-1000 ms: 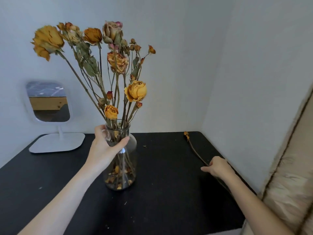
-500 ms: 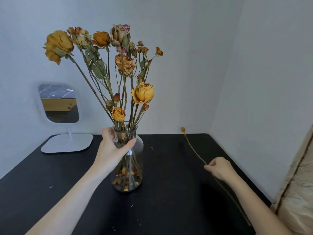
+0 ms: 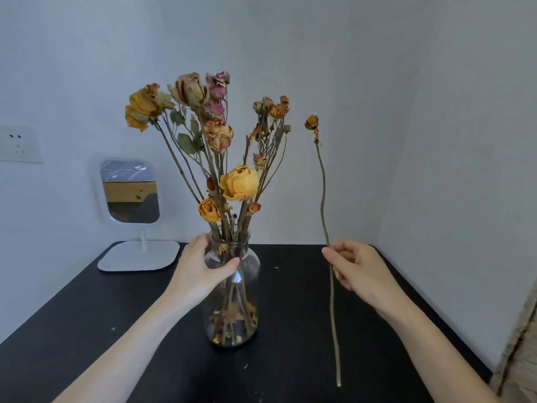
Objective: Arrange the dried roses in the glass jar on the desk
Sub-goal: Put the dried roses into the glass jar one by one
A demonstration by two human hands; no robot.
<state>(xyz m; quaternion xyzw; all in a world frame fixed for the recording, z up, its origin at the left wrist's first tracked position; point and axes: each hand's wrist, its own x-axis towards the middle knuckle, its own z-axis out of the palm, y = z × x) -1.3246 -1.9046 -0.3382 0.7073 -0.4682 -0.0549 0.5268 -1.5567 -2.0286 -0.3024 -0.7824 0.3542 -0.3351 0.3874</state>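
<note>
Far left, a white wall socket (image 3: 17,144) sits on the pale wall. Next along, a white-framed rounded stand mirror (image 3: 129,191) stands on its flat base at the back of the black desk (image 3: 87,330).

Now your left hand (image 3: 200,271): it grips the neck of the clear glass jar (image 3: 232,289), thumb across the front, fingers curled round the far side. The jar stands upright near the middle of the desk, with loose orange and brown petals lying in its bottom.

Up from its mouth fans the bunch of dried roses (image 3: 223,141) on thin brownish-green stems. 1 crumpled yellow head leans out to the left. A pale beige bloom and small pink buds top the bunch, with a mottled orange bloom below them. 1 full yellow rose (image 3: 239,183) sits low at the front, a smaller yellow one just under it by the rim. A spray of tiny orange buds spreads to the right, and a few grey-green leaves cling to the left stems.

Right of the bunch and apart from it, your right hand (image 3: 357,266) pinches a single long-stemmed dried rose (image 3: 322,199), fingers curled on the stem partway up. You hold it upright: bare, slightly wavy stem, 1 small orange bud on top. Whether its lower tip touches the desk, you can't tell from here.

At the far right edge, a strip of beige cloth (image 3: 523,344).
</note>
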